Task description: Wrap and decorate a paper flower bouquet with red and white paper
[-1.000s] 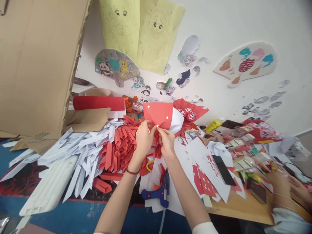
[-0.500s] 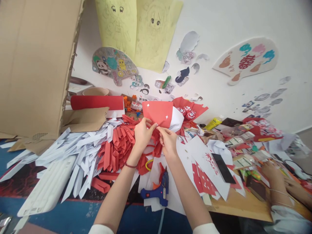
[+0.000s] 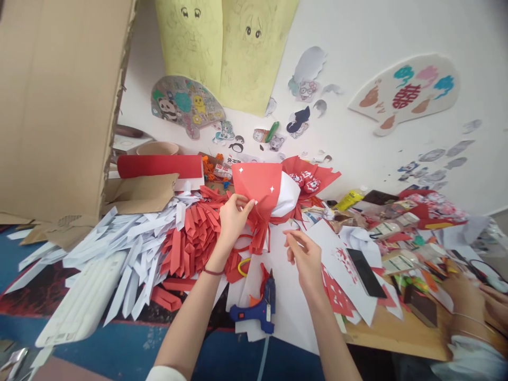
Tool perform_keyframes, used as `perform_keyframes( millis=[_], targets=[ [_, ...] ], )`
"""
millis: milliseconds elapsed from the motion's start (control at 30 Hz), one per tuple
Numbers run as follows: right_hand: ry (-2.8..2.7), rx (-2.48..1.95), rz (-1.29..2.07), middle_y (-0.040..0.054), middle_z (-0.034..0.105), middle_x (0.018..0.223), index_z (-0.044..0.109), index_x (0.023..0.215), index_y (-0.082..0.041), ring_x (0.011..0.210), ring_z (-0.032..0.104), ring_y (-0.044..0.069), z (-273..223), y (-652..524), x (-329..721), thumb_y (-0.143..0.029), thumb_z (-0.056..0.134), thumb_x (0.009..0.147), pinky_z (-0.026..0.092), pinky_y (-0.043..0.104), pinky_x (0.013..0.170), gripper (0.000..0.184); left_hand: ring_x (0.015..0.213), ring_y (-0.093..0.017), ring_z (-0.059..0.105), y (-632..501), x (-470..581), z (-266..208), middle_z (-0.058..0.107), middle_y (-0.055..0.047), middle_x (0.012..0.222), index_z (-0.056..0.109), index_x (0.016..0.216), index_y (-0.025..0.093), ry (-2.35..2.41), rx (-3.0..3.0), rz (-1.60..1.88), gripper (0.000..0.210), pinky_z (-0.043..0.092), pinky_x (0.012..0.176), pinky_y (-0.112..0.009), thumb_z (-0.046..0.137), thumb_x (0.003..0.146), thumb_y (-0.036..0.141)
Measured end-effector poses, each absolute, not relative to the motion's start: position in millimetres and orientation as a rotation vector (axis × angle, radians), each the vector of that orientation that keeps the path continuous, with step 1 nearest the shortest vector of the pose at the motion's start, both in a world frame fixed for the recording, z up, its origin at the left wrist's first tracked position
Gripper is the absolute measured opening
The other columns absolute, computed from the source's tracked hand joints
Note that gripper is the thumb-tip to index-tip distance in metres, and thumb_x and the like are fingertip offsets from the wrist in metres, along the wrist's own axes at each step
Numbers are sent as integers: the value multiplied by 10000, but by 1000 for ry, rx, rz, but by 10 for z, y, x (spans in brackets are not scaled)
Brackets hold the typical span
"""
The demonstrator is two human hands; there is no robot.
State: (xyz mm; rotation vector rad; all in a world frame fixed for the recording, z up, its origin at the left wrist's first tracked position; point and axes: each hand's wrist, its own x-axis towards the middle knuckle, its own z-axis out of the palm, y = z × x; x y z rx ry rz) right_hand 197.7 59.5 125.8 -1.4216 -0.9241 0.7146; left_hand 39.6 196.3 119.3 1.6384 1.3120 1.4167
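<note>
One red starry paper (image 3: 257,182), behind the blue glue gun (image 3: 259,311), looks partly wrapped round white paper (image 3: 288,198), its low edge pinched by the left hand (image 3: 234,216). The right hand (image 3: 305,255), half open and empty, is behind and right of the gun; folded red strips (image 3: 193,238) left of the gun lie loose, seemingly unused.

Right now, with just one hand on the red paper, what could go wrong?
The red paper might slip or spring open, because only the left hand pinches it while the right hand is off it. The glue gun lies between the forearms; if it's hot, which I can't tell, it could burn someone. The loose red strips beside the left wrist could get knocked about.
</note>
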Motion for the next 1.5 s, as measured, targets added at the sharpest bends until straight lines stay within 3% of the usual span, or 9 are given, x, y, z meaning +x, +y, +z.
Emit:
perform_keyframes(
  millis=[233,433,600,933,1067,1167,1300,1500],
  targets=[
    [-732,-1482,598,-8,583,690,705,989,-161,451,445,57,1012,-136,2304,-467,763,796,333,201,430,366,700,-171,655,1973,473,1155,712,-13,764,628,792,214,1348,1592,1430,287,461,673,-269,739,779,478],
    [-344,-1459,375,-9,593,639,720,956,-150,465,436,63,711,-855,2624,-440,846,699,331,180,401,407,701,-169,679,2006,498,1094,721,-35,752,635,801,194,1316,1514,1417,359,478,658,-255,637,836,551],
    [-216,-1474,186,5,618,668,732,926,-142,480,459,67,443,-1411,2910,-415,874,639,327,174,389,421,696,-167,657,2036,534,1069,701,-29,735,654,796,190,1293,1506,1421,358,469,653,-248,716,756,540],
    [-285,-1655,190,16,622,701,717,1004,-145,514,470,94,195,-1706,3116,-496,795,719,336,203,435,459,504,-88,490,1989,638,1173,581,26,593,609,747,164,1158,1358,1383,309,379,503,-208,718,755,453],
    [-521,-1945,141,64,678,769,723,1073,-146,595,559,163,123,-1602,3242,-548,681,805,462,294,577,485,482,-75,436,1952,659,1212,573,26,584,614,743,154,1142,1334,1376,309,350,486,-208,696,770,451],
    [-848,-2103,-16,111,717,943,709,1129,-165,798,636,238,73,-1462,3367,-495,552,900,498,383,775,431,485,-79,440,1964,680,1207,565,30,577,622,753,154,1157,1338,1382,304,345,487,-210,704,764,446],
    [-1186,-2082,-163,137,667,1219,615,1262,-162,1140,592,283,4,-1264,3502,-318,384,975,438,455,983,400,518,-103,489,1967,663,1195,573,28,586,633,760,167,1205,1384,1401,295,376,515,-220,705,772,453],
    [-1394,-2110,-154,92,616,1350,499,1372,-199,1252,554,233,-60,-1121,3532,-55,295,876,351,467,1067,555,655,-157,610,1820,505,1254,662,-3,701,652,807,189,1357,1533,1492,282,451,623,-256,641,852,467]
  ],
)
